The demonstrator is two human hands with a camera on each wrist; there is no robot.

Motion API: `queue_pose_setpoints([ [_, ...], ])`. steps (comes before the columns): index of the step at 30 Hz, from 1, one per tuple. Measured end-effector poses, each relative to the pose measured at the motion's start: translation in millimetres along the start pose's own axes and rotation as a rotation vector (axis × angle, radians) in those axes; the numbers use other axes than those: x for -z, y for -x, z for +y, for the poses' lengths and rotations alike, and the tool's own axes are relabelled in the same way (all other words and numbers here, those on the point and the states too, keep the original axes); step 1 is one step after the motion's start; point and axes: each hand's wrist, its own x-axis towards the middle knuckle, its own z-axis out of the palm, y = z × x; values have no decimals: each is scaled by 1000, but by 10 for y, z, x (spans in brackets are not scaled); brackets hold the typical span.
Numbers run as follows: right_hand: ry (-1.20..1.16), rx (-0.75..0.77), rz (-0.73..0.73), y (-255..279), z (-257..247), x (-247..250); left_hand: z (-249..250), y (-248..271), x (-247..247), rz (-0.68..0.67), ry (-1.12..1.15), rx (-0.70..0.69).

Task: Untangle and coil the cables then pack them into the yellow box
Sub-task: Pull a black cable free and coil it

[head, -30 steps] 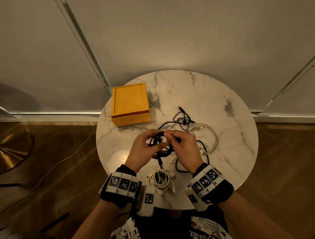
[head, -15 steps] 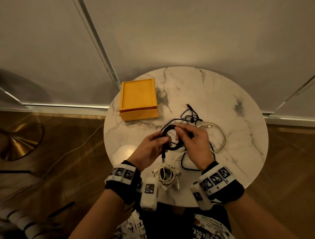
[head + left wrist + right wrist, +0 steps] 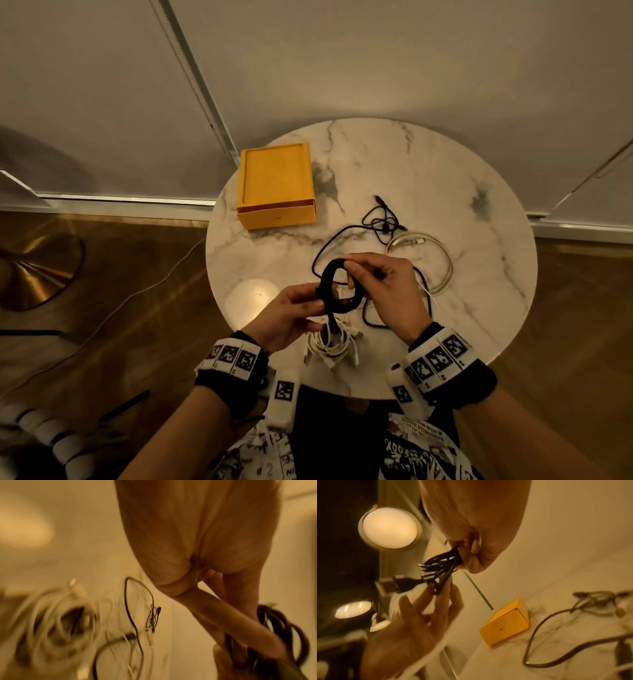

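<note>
Both hands work a black cable coil point(image 3: 337, 286) held above the surface point(image 3: 462, 212), near its 6 o'clock edge. Right hand point(image 3: 387, 291) pinches the top of the coil between thumb and forefinger; grip clamped on the loops. Left hand point(image 3: 291, 313) pinches the coil's lower left side, with a tail hanging down from it; grip also clamped on the coil. The right wrist view shows several loops bunched at the right fingers point(image 3: 471, 559), slightly splayed, not tidy.

Yellow box point(image 3: 275, 185) sits at about 10 o'clock on the surface, well apart from the hands. I judge it open, tray showing and nothing in it.

Other cables lie on the surface: a white coiled bundle point(image 3: 330, 342) at 6 o'clock under the hands, a thin black tangle point(image 3: 382, 221) near centre, and a beige cable loop point(image 3: 435, 263) at 3 o'clock of the hands.

Step in hand, as I judge it: finishing the black coil. To do it well:
- keep the right pinch firm so the loops stay stacked
- feed the tail with the left hand, wrapping it round the bundle to lock it
- keep the loops even and small enough for the box
- don't drag the hanging tail through the white bundle below; snag risk.
</note>
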Motion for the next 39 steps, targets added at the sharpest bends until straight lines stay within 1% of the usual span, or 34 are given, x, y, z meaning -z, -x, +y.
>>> queue_pose_setpoints([
  [2,95,19,-22,18,12,24,77,20,37,31,-346,-73],
  [3,96,14,-30,31,6,34,118,26,51,24,-476,-113],
  [4,49,-8,-43,52,-22,34,162,43,58,-13,-516,-149],
  [5,-48,-48,-63,75,-63,25,204,68,39,-85,-458,-178],
  [6,-189,-98,-92,98,-114,4,236,101,1,-189,-338,-191],
  [8,-502,-225,-134,152,-238,-32,296,162,-120,-438,-43,-162],
  [9,-599,-258,-143,168,-300,-42,315,175,-180,-531,76,-151],
  [10,-642,-262,-152,176,-339,-41,323,180,-229,-583,146,-148],
  [11,-656,-253,-161,171,-386,-43,339,175,-270,-600,161,-156],
  [14,-654,-215,-143,122,-458,-28,365,157,-358,-502,56,-243],
  [18,-657,-230,-99,67,-451,-19,391,161,-356,-416,-19,-296],
  [20,-667,-249,-87,61,-440,-34,395,162,-351,-390,-44,-313],
  [26,-696,-285,-91,83,-383,-96,424,150,-392,-351,-28,-319],
  [28,-714,-300,-88,72,-386,-97,428,153,-410,-313,-54,-327],
  [33,-727,-292,-49,30,-431,-27,377,221,-523,-209,-280,-405],
  [36,-732,-294,-54,15,-407,-14,345,232,-568,-121,-322,-495],
  [39,-723,-315,-68,20,-333,-42,384,187,-530,-69,-370,-536],
])
